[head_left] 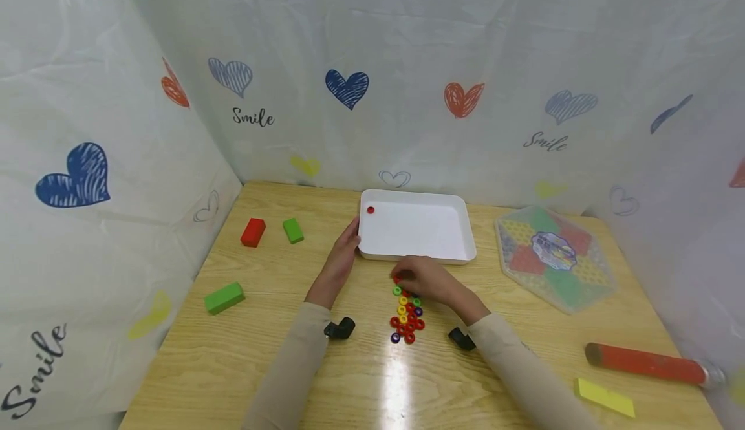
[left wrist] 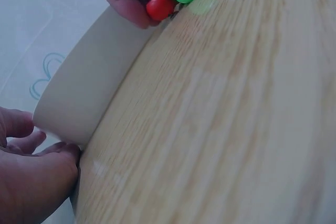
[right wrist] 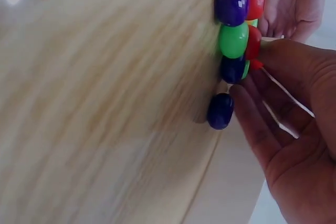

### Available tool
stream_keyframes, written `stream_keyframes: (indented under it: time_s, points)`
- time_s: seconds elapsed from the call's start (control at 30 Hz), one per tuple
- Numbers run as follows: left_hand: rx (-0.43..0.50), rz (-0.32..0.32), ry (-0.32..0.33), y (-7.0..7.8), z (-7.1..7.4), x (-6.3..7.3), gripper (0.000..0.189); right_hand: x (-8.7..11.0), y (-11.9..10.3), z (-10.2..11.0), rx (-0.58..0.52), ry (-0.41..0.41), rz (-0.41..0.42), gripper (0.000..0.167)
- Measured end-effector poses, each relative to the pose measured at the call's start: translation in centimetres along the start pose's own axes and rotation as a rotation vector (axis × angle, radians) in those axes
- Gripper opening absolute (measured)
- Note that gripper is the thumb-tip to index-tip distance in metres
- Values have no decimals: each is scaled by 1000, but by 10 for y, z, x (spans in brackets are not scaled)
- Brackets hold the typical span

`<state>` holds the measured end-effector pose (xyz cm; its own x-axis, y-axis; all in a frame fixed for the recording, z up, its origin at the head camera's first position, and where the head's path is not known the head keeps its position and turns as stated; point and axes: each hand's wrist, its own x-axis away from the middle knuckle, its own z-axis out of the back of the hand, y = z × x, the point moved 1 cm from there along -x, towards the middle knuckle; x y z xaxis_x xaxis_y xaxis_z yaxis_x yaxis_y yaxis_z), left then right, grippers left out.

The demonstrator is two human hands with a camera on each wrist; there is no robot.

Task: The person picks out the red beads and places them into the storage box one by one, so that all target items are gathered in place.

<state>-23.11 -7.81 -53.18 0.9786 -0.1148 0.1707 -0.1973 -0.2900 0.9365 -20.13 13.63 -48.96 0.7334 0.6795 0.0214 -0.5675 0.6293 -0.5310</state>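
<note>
A white tray point(head_left: 425, 226) lies at the back of the table, with one small red bead point(head_left: 370, 210) inside near its left wall. My left hand point(head_left: 339, 258) grips the tray's front left corner; in the left wrist view the thumb point(left wrist: 55, 169) lies low against the tray wall. In front of the tray is a loose cluster of ring-shaped beads point(head_left: 410, 326) in red, yellow, green and purple. At the cluster's far end, my right hand point(head_left: 427, 279) pinches a red bead point(left wrist: 160, 6). A dark blue bead point(right wrist: 220, 111) lies just under its fingers.
On the left lie a red block point(head_left: 253, 232), a small green block point(head_left: 293, 230) and a longer green block point(head_left: 224, 298). To the right are a clear hexagonal case point(head_left: 555, 258), a red tube point(head_left: 648, 362) and a yellow block point(head_left: 605, 397). A printed sheet point(head_left: 407, 139) hangs behind the table.
</note>
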Motion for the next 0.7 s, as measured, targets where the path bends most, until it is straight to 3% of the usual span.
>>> stream_keyframes:
  time_s: [0.2, 0.4, 0.7]
  points:
    - [-1, -7, -3, -1, 0, 2, 52, 7, 2, 3, -102, 75, 31, 19]
    - [15, -10, -6, 0, 0, 1, 52, 11, 0, 21, -244, 147, 64, 20]
    - [1, -6, -2, 1, 1, 3, 51, -8, 18, 63, -266, 216, -8, 20]
